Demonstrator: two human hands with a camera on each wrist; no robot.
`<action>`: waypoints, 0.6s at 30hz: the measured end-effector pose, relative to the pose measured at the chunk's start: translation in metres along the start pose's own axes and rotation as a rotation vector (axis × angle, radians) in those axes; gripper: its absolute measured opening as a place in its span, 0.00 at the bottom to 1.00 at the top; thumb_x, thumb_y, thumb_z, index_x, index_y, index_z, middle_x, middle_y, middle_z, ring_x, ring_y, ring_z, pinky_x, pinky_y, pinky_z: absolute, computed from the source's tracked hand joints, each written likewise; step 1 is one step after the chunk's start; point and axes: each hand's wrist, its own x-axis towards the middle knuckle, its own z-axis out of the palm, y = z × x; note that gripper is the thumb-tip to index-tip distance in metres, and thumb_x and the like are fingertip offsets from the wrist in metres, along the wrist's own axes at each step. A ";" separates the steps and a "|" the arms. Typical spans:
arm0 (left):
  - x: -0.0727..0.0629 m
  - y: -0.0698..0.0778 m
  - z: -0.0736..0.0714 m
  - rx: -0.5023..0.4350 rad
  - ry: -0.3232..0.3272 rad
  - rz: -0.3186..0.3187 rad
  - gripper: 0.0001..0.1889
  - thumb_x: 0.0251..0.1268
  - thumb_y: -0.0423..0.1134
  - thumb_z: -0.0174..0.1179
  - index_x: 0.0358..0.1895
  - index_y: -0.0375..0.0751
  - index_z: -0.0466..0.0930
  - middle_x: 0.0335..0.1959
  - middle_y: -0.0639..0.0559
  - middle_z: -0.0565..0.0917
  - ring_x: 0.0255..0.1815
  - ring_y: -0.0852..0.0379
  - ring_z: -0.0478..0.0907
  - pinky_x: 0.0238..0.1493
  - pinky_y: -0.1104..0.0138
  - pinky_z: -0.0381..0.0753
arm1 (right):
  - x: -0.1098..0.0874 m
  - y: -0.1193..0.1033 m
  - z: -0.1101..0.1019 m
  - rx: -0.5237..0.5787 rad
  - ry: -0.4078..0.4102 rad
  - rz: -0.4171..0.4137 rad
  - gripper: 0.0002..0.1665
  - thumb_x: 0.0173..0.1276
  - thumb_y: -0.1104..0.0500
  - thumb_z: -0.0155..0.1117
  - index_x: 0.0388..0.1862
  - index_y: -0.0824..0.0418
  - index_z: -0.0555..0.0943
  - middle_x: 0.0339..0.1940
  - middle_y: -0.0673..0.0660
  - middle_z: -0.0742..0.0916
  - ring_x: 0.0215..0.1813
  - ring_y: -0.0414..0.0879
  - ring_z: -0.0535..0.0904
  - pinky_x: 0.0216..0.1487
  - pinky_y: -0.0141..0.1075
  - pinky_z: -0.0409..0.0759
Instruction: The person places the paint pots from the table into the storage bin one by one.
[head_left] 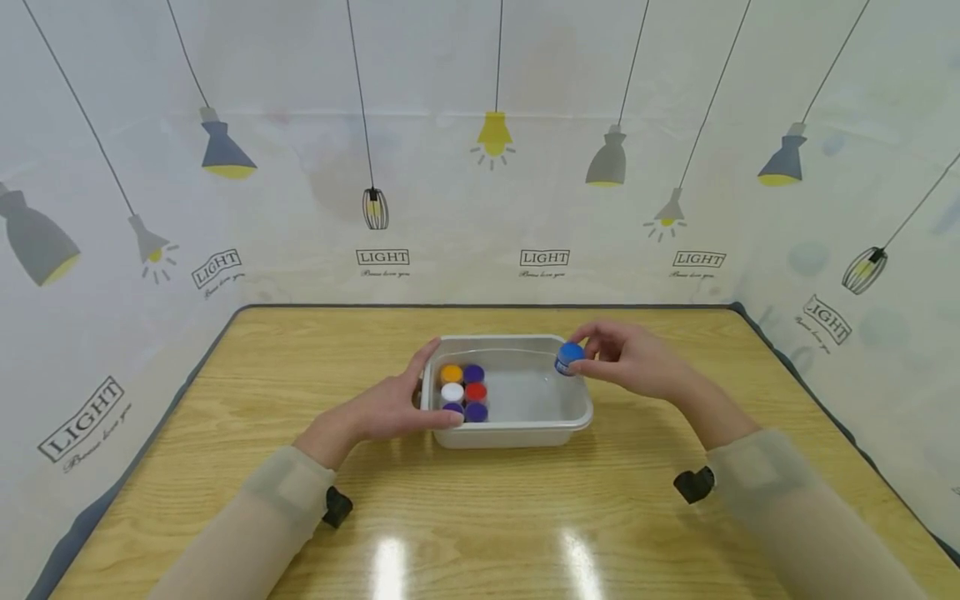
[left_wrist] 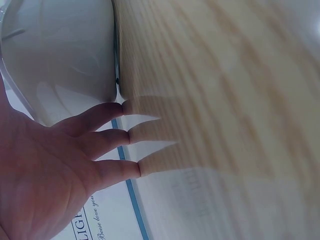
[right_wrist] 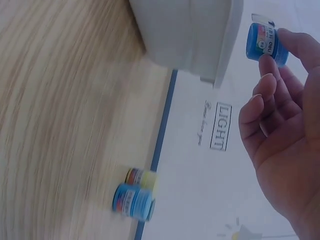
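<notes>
A white plastic bin (head_left: 528,435) stands on the table, with several small jars with coloured lids grouped at its left end: orange (head_left: 452,374), white (head_left: 452,392), red (head_left: 476,392) and purple (head_left: 476,412). My left hand (head_left: 393,407) spans the bin's left end, thumb along the front rim, index finger towards the back corner. In the left wrist view its other fingers (left_wrist: 112,172) are straight and spread, tips at the tabletop. Above the bin's right end, my right hand (head_left: 626,358) pinches a blue paint jar (right_wrist: 265,44) between thumb and fingers, tilted.
On the wooden table (head_left: 480,508), a blue jar (right_wrist: 133,202) and a yellow jar (right_wrist: 141,177) stand together in the right wrist view; in the head view I cannot make them out. A lamp-patterned wall covering (head_left: 450,275) borders the table at the back and sides.
</notes>
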 end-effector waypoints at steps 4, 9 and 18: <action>0.000 0.000 0.000 -0.005 0.000 0.000 0.68 0.61 0.75 0.72 0.91 0.71 0.28 0.80 0.33 0.74 0.73 0.40 0.78 0.78 0.39 0.72 | 0.012 -0.005 0.014 -0.020 -0.016 -0.017 0.19 0.73 0.51 0.79 0.59 0.51 0.85 0.41 0.53 0.87 0.34 0.48 0.77 0.34 0.34 0.76; 0.001 0.001 0.000 -0.005 -0.001 0.000 0.68 0.61 0.74 0.72 0.91 0.71 0.28 0.80 0.35 0.75 0.72 0.41 0.79 0.78 0.40 0.73 | 0.028 -0.011 0.033 -0.022 -0.027 -0.037 0.19 0.73 0.52 0.79 0.58 0.52 0.85 0.41 0.51 0.87 0.37 0.49 0.78 0.37 0.34 0.78; 0.003 -0.001 0.000 -0.006 -0.009 -0.004 0.68 0.61 0.75 0.71 0.91 0.71 0.28 0.81 0.35 0.73 0.73 0.39 0.78 0.79 0.37 0.72 | 0.050 -0.022 0.057 -0.064 -0.046 -0.056 0.19 0.73 0.50 0.79 0.58 0.50 0.84 0.41 0.50 0.86 0.39 0.49 0.78 0.40 0.37 0.79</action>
